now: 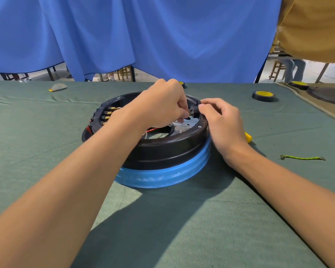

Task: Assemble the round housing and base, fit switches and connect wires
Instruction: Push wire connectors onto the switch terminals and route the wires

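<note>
Head view: black round housing [162, 149] sits on blue base [162, 177], centre of green table [46, 151]. Left hand [162, 105] curled, pinching small black switch [193, 109] from inside the rim. Right hand [223, 121] pinches the same switch from outside. Red wire [153, 130] lies inside the housing. Tape roll [263, 95] well apart, far right.

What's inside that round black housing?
Inside the housing, brass-pinned switches line the left wall; a red wire and a silver plate lie within. The left hand and right hand pinch a small black switch at the far-right rim. The left forearm covers the middle.
</note>
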`<state>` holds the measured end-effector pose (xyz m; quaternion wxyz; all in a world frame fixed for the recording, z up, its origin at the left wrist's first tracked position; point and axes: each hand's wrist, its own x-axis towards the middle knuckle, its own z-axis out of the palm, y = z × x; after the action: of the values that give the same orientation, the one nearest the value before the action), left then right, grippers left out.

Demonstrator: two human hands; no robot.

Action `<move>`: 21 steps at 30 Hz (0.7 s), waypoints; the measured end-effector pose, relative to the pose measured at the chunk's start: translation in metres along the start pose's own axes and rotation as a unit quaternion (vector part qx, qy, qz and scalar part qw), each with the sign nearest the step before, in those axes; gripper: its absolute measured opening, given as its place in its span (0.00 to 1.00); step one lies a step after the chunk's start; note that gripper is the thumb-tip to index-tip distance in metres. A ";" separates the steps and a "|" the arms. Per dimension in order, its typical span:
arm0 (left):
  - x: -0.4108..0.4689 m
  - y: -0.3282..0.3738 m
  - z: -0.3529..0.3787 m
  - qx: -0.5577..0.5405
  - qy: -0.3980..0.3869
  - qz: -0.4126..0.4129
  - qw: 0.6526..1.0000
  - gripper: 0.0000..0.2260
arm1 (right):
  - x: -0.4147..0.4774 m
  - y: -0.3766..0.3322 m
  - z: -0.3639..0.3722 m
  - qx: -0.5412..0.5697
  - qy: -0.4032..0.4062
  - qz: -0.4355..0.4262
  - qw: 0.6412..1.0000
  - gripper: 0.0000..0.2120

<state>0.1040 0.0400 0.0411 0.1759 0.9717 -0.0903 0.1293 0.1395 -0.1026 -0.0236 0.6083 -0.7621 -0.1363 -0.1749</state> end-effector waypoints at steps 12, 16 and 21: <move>-0.002 0.002 0.000 0.060 0.017 0.008 0.998 0.06 | -0.001 0.000 0.001 0.015 0.012 0.011 1.000 0.04; -0.004 -0.002 -0.003 0.069 0.018 -0.006 0.997 0.06 | -0.002 -0.001 0.000 0.013 0.009 0.008 1.000 0.04; -0.003 0.000 -0.001 0.066 0.014 -0.001 0.998 0.06 | -0.003 -0.003 0.001 0.012 0.012 0.006 1.000 0.04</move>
<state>0.1006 0.0405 0.0412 0.1127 0.9794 -0.0783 0.1480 0.1357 -0.1012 -0.0225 0.6201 -0.7531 -0.1266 -0.1794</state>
